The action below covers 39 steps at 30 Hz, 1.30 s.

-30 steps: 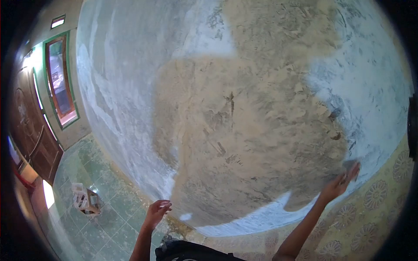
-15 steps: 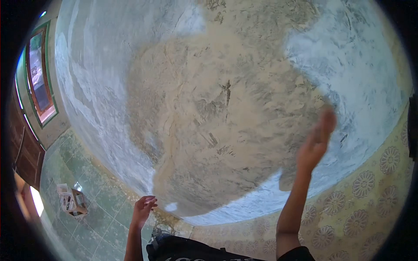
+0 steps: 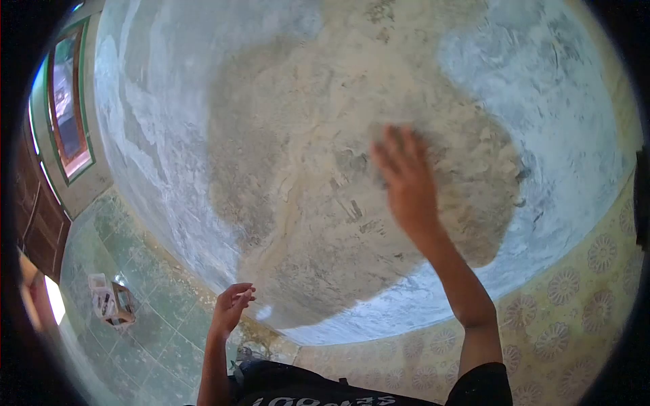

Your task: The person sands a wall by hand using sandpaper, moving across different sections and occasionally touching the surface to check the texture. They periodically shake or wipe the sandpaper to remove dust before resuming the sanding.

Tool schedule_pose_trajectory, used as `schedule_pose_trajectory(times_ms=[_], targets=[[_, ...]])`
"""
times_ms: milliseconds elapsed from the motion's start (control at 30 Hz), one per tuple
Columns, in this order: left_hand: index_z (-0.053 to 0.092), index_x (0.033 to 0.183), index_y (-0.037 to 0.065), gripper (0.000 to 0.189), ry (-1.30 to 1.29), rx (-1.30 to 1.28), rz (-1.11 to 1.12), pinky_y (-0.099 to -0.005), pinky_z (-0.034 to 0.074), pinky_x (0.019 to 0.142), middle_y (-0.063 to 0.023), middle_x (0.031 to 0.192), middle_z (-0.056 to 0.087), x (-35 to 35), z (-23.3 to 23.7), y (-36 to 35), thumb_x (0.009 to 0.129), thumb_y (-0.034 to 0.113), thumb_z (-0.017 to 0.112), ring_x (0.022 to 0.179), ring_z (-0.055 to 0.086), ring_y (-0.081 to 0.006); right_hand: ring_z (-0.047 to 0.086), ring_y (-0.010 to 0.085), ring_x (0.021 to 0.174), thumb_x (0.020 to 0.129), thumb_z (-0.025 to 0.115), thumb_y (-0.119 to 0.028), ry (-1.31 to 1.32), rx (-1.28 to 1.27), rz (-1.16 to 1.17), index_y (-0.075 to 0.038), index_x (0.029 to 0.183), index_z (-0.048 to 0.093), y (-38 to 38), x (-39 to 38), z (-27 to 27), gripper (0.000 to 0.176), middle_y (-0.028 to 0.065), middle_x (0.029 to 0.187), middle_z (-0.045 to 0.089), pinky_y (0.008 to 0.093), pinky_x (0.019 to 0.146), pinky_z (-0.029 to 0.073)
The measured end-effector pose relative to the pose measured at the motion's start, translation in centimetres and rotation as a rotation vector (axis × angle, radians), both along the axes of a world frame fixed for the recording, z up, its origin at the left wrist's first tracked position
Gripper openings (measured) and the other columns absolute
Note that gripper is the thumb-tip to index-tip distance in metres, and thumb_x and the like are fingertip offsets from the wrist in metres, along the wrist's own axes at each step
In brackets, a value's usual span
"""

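Note:
Fingers spread, my right hand (image 3: 409,179) lies palm-first over the middle of the wall (image 3: 325,223), which carries a large beige-grey patch among pale bluish-white areas. The hand is slightly smeared by motion, and its palm is hidden from me. Rough scrapes and dark marks show in the patch just left of it. My left hand (image 3: 232,310) hovers low near the wall's bottom left edge, fingers loosely curled and apart, with nothing seen in it. A small pale spot shows on the wall just beside its fingertips.
A small wooden stool (image 3: 120,304) with a clear container on it stands on the green tiled floor (image 3: 152,342) at left. Beyond are a green-framed window (image 3: 66,101) and a brown wooden door (image 3: 44,230). Flower-patterned flooring (image 3: 521,314) runs along the right.
My right hand has swept left across the wall, from the patch's right edge to its middle, its fingers now spread. My left hand has risen slightly and shifted right.

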<state>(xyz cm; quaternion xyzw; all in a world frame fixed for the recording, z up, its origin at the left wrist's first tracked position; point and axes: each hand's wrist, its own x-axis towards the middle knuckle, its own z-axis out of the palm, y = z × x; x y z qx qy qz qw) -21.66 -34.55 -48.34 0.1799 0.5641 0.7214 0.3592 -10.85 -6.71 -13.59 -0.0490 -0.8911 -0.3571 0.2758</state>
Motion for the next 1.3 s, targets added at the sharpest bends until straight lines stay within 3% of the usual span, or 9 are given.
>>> schedule_pose_trajectory(times_ms=[100,267,400,500,600,700,900,1133,1300], targets=[[0.060,0.124,0.000,0.034,0.084,-0.010,0.002,-0.0321,0.053,0.085,-0.0106,0.112,0.070,-0.6,-1.6,-2.7,0.097,0.021,0.064,0.097,0.068,-0.0198,0.026,0.0347,0.148,0.083,0.055,0.001,-0.267,-0.028,0.035,-0.012,0.141,0.053,0.7,0.9,-4.8,0.059,0.0084,0.160,0.032,0.0518,0.120,0.025],[0.066,0.114,-0.003,0.026,0.114,-0.170,0.233,-0.0290,0.053,0.076,-0.0108,0.102,0.071,-2.3,-7.5,-9.1,0.095,0.015,0.065,0.089,0.070,-0.0178,0.026,0.0334,0.148,0.084,0.056,-0.002,-0.176,0.044,-0.063,-0.013,0.139,0.054,-0.5,1.3,1.3,0.056,0.0077,0.159,0.033,0.0516,0.119,0.025],[0.066,0.114,0.001,0.028,0.017,-0.234,0.338,-0.0284,0.051,0.071,-0.0088,0.102,0.072,-3.6,-5.0,-10.3,0.096,0.022,0.063,0.089,0.070,-0.0173,0.026,0.0331,0.148,0.086,0.056,-0.005,0.060,0.109,-0.002,-0.013,0.139,0.055,-0.8,-3.8,5.7,0.054,0.0076,0.158,0.035,0.0518,0.119,0.025],[0.066,0.115,0.002,0.028,0.040,-0.175,0.372,-0.0300,0.051,0.074,-0.0079,0.104,0.072,-2.9,-3.5,-9.5,0.097,0.024,0.062,0.090,0.069,-0.0173,0.026,0.0324,0.148,0.086,0.057,-0.005,0.045,0.147,0.052,-0.012,0.139,0.056,-0.6,-7.3,2.4,0.053,0.0077,0.157,0.036,0.0509,0.119,0.025],[0.065,0.116,0.002,0.030,-0.007,-0.085,0.350,-0.0306,0.051,0.074,-0.0080,0.105,0.071,-1.9,-4.3,-9.3,0.097,0.026,0.063,0.090,0.070,-0.0181,0.027,0.0314,0.148,0.086,0.057,-0.007,-0.284,0.093,0.131,-0.012,0.137,0.057,-0.2,-6.2,-3.3,0.051,0.0074,0.157,0.038,0.0501,0.119,0.025],[0.065,0.115,0.001,0.032,0.013,-0.131,0.343,-0.0308,0.052,0.072,-0.0087,0.104,0.071,-0.9,-6.3,-10.8,0.097,0.027,0.064,0.088,0.070,-0.0185,0.027,0.0303,0.148,0.085,0.058,-0.006,-0.522,0.105,0.126,-0.012,0.137,0.057,1.2,-3.9,-2.1,0.052,0.0071,0.156,0.039,0.0495,0.120,0.024],[0.065,0.115,0.000,0.031,0.033,-0.244,0.427,-0.0305,0.052,0.070,-0.0094,0.102,0.071,-1.6,-6.8,-12.3,0.097,0.025,0.063,0.087,0.069,-0.0188,0.028,0.0324,0.147,0.087,0.058,-0.006,0.021,0.189,0.058,-0.011,0.138,0.056,-0.7,-6.9,7.6,0.051,0.0067,0.155,0.040,0.0493,0.121,0.022],[0.062,0.121,0.002,0.036,0.086,-0.173,0.396,-0.0324,0.052,0.075,-0.0098,0.110,0.070,-2.1,-5.9,-10.8,0.099,0.030,0.060,0.092,0.070,-0.0202,0.027,0.0273,0.148,0.089,0.057,-0.013,-0.250,0.237,0.187,-0.010,0.133,0.060,0.6,-8.8,-1.0,0.044,0.0059,0.154,0.042,0.0479,0.121,0.022],[0.063,0.119,0.001,0.034,0.012,-0.240,0.447,-0.0315,0.052,0.073,-0.0087,0.107,0.070,0.6,-6.7,-12.6,0.099,0.028,0.060,0.091,0.069,-0.0195,0.026,0.0270,0.148,0.088,0.056,-0.008,-0.204,0.254,0.091,-0.013,0.136,0.058,0.6,-6.7,4.5,0.049,0.0043,0.154,0.043,0.0484,0.122,0.022]])
